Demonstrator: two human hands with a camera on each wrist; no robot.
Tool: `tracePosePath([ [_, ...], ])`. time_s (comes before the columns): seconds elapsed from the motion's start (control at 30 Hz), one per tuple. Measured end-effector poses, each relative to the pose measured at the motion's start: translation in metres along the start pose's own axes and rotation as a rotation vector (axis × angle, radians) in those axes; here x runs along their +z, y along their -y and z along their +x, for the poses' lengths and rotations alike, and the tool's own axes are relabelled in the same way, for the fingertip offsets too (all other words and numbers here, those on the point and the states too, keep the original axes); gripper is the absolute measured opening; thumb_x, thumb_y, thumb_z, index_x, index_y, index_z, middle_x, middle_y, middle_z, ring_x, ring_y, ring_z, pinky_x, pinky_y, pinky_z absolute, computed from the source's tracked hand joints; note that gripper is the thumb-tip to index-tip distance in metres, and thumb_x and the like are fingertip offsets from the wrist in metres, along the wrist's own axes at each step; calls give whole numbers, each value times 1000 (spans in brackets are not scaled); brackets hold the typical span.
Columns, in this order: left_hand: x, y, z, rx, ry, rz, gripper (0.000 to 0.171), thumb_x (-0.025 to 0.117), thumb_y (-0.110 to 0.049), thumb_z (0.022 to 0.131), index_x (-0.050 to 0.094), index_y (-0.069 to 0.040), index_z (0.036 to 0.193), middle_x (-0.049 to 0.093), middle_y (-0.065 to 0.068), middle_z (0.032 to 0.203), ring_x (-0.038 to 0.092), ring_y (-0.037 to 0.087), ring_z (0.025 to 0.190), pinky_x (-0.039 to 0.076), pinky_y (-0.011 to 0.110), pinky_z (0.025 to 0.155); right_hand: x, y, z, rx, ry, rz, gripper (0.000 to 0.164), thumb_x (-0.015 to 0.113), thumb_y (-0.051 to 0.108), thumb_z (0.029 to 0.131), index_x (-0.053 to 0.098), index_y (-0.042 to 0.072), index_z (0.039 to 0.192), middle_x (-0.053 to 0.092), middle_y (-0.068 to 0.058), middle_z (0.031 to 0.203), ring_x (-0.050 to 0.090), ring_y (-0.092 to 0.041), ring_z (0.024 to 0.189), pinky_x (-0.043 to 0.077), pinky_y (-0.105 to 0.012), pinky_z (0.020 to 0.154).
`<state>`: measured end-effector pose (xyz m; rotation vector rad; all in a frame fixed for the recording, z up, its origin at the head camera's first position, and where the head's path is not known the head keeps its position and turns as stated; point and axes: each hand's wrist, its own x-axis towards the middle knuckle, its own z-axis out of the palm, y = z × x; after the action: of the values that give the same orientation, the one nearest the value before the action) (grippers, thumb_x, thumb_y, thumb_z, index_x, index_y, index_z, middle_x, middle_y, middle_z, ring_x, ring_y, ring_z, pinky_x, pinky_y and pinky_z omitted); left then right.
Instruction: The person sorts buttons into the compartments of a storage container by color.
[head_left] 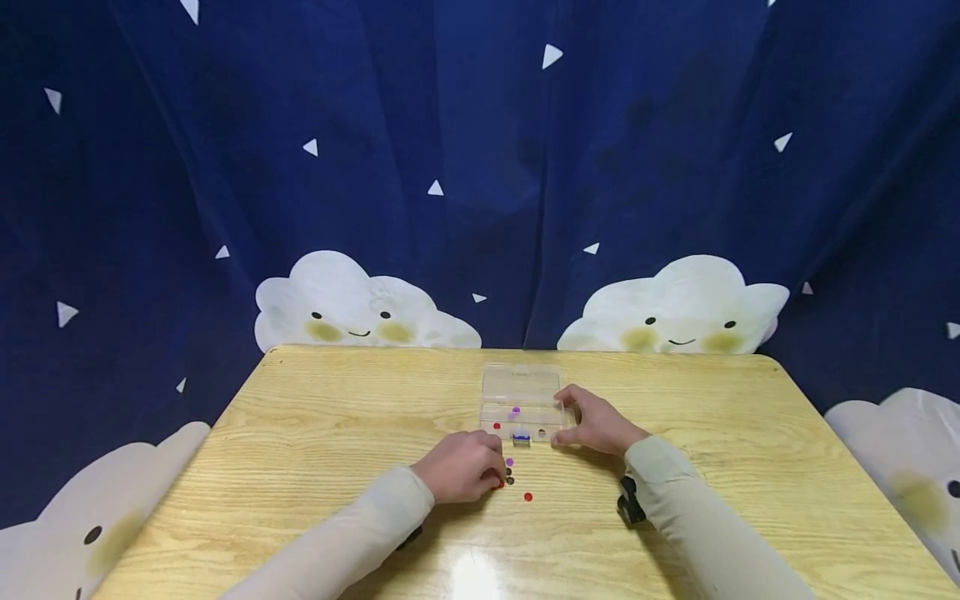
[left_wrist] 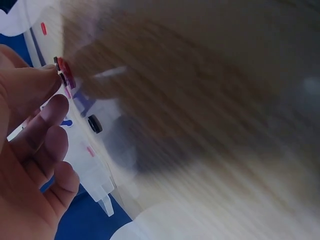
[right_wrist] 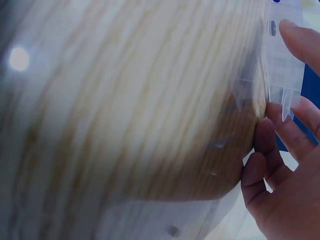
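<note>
An open, clear plastic box (head_left: 521, 385) with a blue latch (head_left: 521, 437) lies at the table's far middle, its lid tipped back. Several small round discs are in it, among them a red disc (head_left: 497, 426) and a purple one (head_left: 516, 410). My right hand (head_left: 596, 423) holds the box's right end, thumb at the front corner and fingers behind. In front of the box, my left hand (head_left: 463, 467) pinches a red disc (left_wrist: 68, 74) between thumb and forefinger, low over the table. Black discs (head_left: 511, 481) and a purple disc (head_left: 509, 462) lie right beside those fingertips.
Another red disc (head_left: 528, 497) lies apart on the wooden table (head_left: 345, 425), nearer to me. A black disc (left_wrist: 95, 124) shows close to the box in the left wrist view. Behind the far edge hangs a dark blue curtain (head_left: 480, 167) with white clouds.
</note>
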<state>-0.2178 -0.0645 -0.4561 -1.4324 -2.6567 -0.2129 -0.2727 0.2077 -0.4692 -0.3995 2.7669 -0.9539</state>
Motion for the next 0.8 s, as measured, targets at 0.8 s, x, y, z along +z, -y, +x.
tracePosePath([
  [0.8,4,-4,4,-30,-5,13,9,76,-18,84,78,-25,79,66,-12,83,60,4,76,51,17,70,-1,-1,-1,-46,-4,13,67,86,26,74,53,5,128,60,-17,121,58,-31,110,47,-49,96],
])
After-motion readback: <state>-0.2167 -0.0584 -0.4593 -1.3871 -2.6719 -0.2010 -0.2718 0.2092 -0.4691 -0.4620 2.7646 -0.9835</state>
